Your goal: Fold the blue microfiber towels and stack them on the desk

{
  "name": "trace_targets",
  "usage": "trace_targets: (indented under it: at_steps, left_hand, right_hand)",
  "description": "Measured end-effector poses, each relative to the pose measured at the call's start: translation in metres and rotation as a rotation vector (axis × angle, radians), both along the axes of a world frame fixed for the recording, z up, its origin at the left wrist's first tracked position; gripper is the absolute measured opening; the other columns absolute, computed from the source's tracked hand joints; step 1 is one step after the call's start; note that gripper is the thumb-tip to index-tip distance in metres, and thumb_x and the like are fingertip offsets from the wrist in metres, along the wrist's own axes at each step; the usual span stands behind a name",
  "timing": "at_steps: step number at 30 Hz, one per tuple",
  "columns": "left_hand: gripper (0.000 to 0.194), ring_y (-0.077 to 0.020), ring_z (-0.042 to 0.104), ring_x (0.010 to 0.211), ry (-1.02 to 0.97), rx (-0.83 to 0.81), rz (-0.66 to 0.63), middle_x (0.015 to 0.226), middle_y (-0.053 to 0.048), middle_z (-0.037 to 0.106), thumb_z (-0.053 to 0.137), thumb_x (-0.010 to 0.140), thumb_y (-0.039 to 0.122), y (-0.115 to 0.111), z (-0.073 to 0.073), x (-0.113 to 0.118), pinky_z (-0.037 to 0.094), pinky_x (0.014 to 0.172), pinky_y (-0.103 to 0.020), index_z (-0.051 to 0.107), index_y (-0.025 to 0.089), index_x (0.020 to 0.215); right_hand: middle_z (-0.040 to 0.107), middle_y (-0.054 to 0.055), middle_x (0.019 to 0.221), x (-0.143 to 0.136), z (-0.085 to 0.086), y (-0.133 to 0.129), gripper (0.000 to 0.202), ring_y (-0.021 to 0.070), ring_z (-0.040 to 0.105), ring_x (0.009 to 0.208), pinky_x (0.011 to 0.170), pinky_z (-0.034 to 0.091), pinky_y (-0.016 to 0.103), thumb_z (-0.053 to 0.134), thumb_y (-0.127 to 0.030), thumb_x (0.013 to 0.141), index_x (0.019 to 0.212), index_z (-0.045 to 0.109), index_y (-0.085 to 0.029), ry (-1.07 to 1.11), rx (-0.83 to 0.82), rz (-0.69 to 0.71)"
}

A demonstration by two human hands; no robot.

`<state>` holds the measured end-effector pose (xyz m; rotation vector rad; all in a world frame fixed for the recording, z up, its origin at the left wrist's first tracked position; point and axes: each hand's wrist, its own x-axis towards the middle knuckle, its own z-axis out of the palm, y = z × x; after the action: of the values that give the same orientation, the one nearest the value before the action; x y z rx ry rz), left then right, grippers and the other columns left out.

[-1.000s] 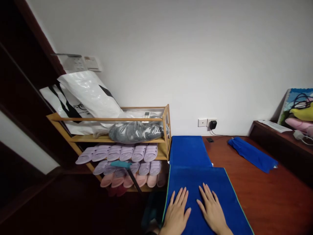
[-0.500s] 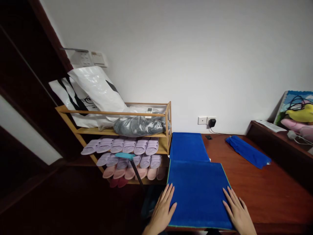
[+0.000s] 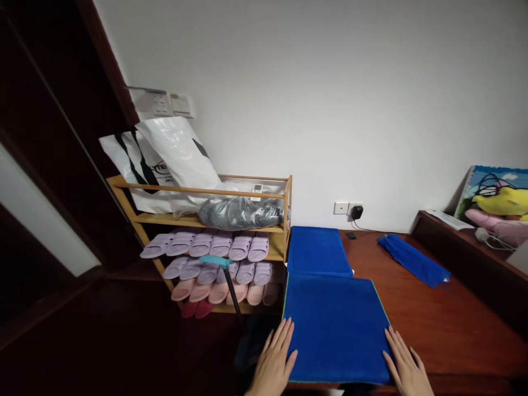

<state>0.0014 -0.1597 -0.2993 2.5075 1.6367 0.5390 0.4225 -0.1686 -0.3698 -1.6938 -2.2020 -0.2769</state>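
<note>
A blue cloth (image 3: 336, 330) with a thin green edge lies flat and squared on the brown desk. On its left edge rests my left hand (image 3: 274, 355), fingers stretched out and flat. My right hand (image 3: 404, 360) touches the right edge the same way, with its fingers slightly spread. Behind it, against the wall, sits a folded blue cloth stack (image 3: 317, 250), its front meeting the back edge of the flat cloth. Another blue cloth (image 3: 414, 259), bunched into a long strip, lies apart at the right of the desk.
A wooden shoe rack (image 3: 284, 220) with purple and pink slippers (image 3: 241, 247) stands left of the desk (image 3: 457, 324). White bags (image 3: 177, 154) lean on its top. A blue-topped handle (image 3: 216, 260) stands before it. A raised shelf (image 3: 437, 228) borders the right.
My right hand has shifted slightly outward and down along the cloth's right edge. My left hand stays at the left edge, a little lower. The view has turned slightly.
</note>
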Motion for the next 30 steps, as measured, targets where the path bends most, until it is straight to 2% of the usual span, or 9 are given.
trace_targets:
  at_steps: [5, 8, 11, 14, 17, 20, 24, 28, 30]
  left_hand:
    - [0.056, -0.0205, 0.030, 0.137, -0.001, -0.030, 0.017, 0.152, 0.001, 0.025, 0.031, 0.097, 0.038, -0.010, -0.003, -0.002, 0.035, 0.107, -0.042, 0.008, 0.033, 0.148]
    - [0.054, -0.0220, 0.035, 0.134, -0.013, -0.064, 0.033, 0.150, -0.001, 0.033, 0.035, 0.094, 0.038, -0.010, 0.000, -0.002, 0.037, 0.105, -0.042, 0.023, 0.030, 0.146]
    - [0.040, -0.0246, 0.047, 0.124, -0.028, -0.030, 0.113, 0.136, -0.005, 0.052, 0.040, 0.091, 0.036, 0.004, 0.012, 0.005, 0.038, 0.104, -0.043, 0.054, 0.026, 0.127]
    - [0.033, -0.0257, 0.048, 0.123, -0.050, 0.049, 0.163, 0.130, -0.007, 0.057, 0.040, 0.088, 0.028, 0.036, 0.031, 0.025, 0.037, 0.104, -0.045, 0.063, 0.023, 0.111]
    - [0.040, -0.0248, 0.037, 0.132, -0.038, 0.054, 0.157, 0.142, -0.009, 0.045, 0.037, 0.086, 0.022, 0.084, 0.048, 0.051, 0.034, 0.107, -0.044, 0.058, 0.017, 0.120]
    - [0.051, -0.0250, 0.026, 0.138, 0.019, -0.001, 0.167, 0.150, -0.012, 0.031, 0.037, 0.085, 0.020, 0.135, 0.053, 0.069, 0.027, 0.111, -0.046, 0.046, 0.010, 0.134]
    - [0.057, -0.0253, 0.017, 0.141, 0.075, -0.046, 0.202, 0.153, -0.010, 0.021, 0.035, 0.089, 0.030, 0.178, 0.033, 0.065, 0.020, 0.113, -0.049, 0.031, 0.011, 0.144]
    - [0.059, -0.0238, 0.015, 0.141, 0.094, -0.049, 0.163, 0.153, -0.008, 0.020, 0.026, 0.094, 0.042, 0.188, 0.001, 0.050, 0.016, 0.114, -0.050, 0.025, 0.014, 0.146]
    - [0.060, -0.0236, 0.014, 0.141, 0.093, -0.034, 0.156, 0.154, -0.007, 0.019, 0.024, 0.094, 0.044, 0.187, -0.008, 0.047, 0.015, 0.114, -0.050, 0.022, 0.016, 0.147]
  right_hand:
    - [0.044, 0.002, 0.141, 0.010, -0.007, -0.004, 0.042, 0.0250, 0.039, 0.130, 0.097, 0.042, 0.045, 0.036, -0.045, 0.090, 0.127, 0.054, -0.035, 0.078, 0.010, 0.038]
    - [0.053, 0.005, 0.134, 0.017, -0.001, 0.009, 0.048, 0.0267, 0.048, 0.123, 0.094, 0.046, 0.043, 0.040, -0.054, 0.086, 0.123, 0.057, -0.030, 0.269, -0.115, -0.118]
    - [0.056, 0.009, 0.130, 0.013, 0.021, 0.033, 0.058, 0.0285, 0.058, 0.112, 0.091, 0.050, 0.040, 0.043, -0.061, 0.081, 0.121, 0.059, -0.022, 0.475, -0.206, -0.279]
    - [0.049, 0.009, 0.137, -0.012, 0.047, 0.064, 0.062, 0.0278, 0.054, 0.117, 0.094, 0.048, 0.039, 0.041, -0.059, 0.083, 0.131, 0.049, -0.021, 0.581, -0.166, -0.264]
    - [0.042, 0.008, 0.143, -0.054, 0.065, 0.103, 0.061, 0.0252, 0.043, 0.127, 0.102, 0.041, 0.040, 0.036, -0.055, 0.088, 0.139, 0.039, -0.021, 0.538, -0.140, -0.131]
    - [0.032, 0.009, 0.149, -0.089, 0.072, 0.146, 0.061, 0.0228, 0.031, 0.135, 0.106, 0.033, 0.043, 0.030, -0.053, 0.092, 0.143, 0.031, -0.020, 0.381, -0.146, -0.014]
    - [0.027, 0.008, 0.151, -0.104, 0.063, 0.188, 0.062, 0.0207, 0.021, 0.139, 0.109, 0.026, 0.045, 0.025, -0.054, 0.093, 0.146, 0.024, -0.021, 0.208, -0.186, -0.008]
    - [0.027, 0.004, 0.151, -0.099, 0.044, 0.200, 0.063, 0.0206, 0.018, 0.140, 0.110, 0.022, 0.048, 0.022, -0.058, 0.092, 0.145, 0.026, -0.025, 0.138, -0.246, -0.061]
    - [0.027, 0.003, 0.151, -0.097, 0.039, 0.199, 0.063, 0.0208, 0.017, 0.140, 0.110, 0.022, 0.049, 0.022, -0.059, 0.092, 0.145, 0.025, -0.026, 0.129, -0.251, -0.079]
